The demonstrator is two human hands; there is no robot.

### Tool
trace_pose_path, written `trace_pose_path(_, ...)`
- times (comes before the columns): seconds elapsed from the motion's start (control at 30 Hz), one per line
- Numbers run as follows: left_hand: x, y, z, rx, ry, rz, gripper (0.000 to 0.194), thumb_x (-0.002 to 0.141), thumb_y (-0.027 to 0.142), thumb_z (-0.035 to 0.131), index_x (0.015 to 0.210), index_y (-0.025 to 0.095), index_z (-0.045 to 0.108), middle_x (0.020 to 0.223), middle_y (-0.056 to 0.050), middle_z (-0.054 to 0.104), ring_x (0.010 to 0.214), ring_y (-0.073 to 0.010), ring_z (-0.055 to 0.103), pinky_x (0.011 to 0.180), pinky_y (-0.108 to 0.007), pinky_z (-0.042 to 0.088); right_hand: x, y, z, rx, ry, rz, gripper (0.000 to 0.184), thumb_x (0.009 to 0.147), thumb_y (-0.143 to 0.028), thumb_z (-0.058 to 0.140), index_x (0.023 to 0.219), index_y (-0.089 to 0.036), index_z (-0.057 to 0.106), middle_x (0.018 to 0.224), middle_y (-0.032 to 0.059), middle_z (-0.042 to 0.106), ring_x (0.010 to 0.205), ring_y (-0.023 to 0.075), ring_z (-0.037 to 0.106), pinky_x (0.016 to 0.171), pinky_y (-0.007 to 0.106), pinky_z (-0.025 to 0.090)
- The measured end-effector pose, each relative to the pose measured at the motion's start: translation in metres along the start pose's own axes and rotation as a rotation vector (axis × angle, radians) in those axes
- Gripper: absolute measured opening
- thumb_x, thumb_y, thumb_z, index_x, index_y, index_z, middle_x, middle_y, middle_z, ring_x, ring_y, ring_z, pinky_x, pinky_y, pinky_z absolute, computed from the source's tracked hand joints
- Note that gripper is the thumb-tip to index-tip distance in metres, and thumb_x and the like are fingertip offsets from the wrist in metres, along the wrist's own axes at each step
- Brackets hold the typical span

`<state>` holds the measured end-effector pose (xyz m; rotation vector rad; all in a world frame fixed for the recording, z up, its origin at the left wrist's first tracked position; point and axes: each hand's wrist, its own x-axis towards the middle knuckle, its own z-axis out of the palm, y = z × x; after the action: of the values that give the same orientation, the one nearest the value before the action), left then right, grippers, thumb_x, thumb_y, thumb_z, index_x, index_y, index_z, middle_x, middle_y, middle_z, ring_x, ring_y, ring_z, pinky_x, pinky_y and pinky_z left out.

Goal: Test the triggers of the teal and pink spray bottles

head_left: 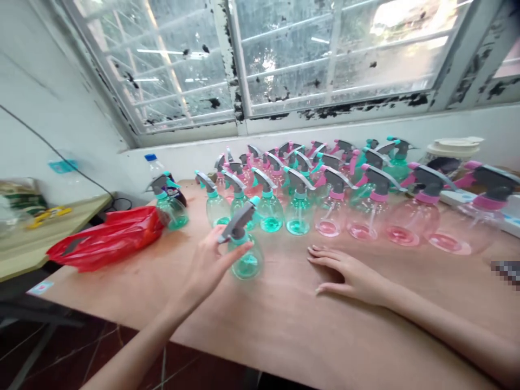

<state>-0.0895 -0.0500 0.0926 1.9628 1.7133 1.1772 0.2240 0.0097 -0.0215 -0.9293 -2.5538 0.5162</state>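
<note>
My left hand (217,254) is closed around the neck of a green spray bottle (247,262), which has a grey and teal trigger head and stands slightly tilted at the front of the group. To the right, my right hand (349,273) lies on the table with its fingers stretched out, holding nothing. Just beyond it is a row of pink spray bottles (329,214) with grey and pink heads. More green spray bottles (299,211) stand directly behind the held one.
A red plastic bag (109,238) lies at the left of the wooden table (276,319), beside a lone green spray bottle (171,208). A blue-capped bottle (153,165) stands behind it. At the back right is a white-lidded tub (455,149). Windows rise behind the table.
</note>
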Motion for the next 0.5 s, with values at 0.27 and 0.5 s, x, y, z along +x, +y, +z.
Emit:
trace_pose_path(0.27,0.031,-0.074,-0.105,0.159,0.333,-0.208,0.046,0.074,0.047,0.076,0.107,0.016,0.07,0.11,-0.01,0.075,0.109,-0.0353,0.067,0.096,-0.049,0.049,-0.005,0.009,0.011,-0.026,0.017,0.047,0.059,0.087,-0.056,0.061,0.135,-0.023,0.058,0.149,0.0116,0.046,0.137,0.0344,0.042,0.111,0.054,0.039)
trace_pose_path(0.5,0.082,-0.127,-0.114,0.096,0.416,-0.243,0.037,0.074,0.031,0.075,0.107,0.015,0.071,0.112,-0.008,0.075,0.108,-0.0294,0.068,0.095,-0.037,0.051,-0.009,0.018,0.019,-0.057,0.078,0.081,0.052,0.087,-0.05,0.063,0.133,-0.026,0.06,0.146,0.0084,0.05,0.133,0.0335,0.048,0.107,0.051,0.045)
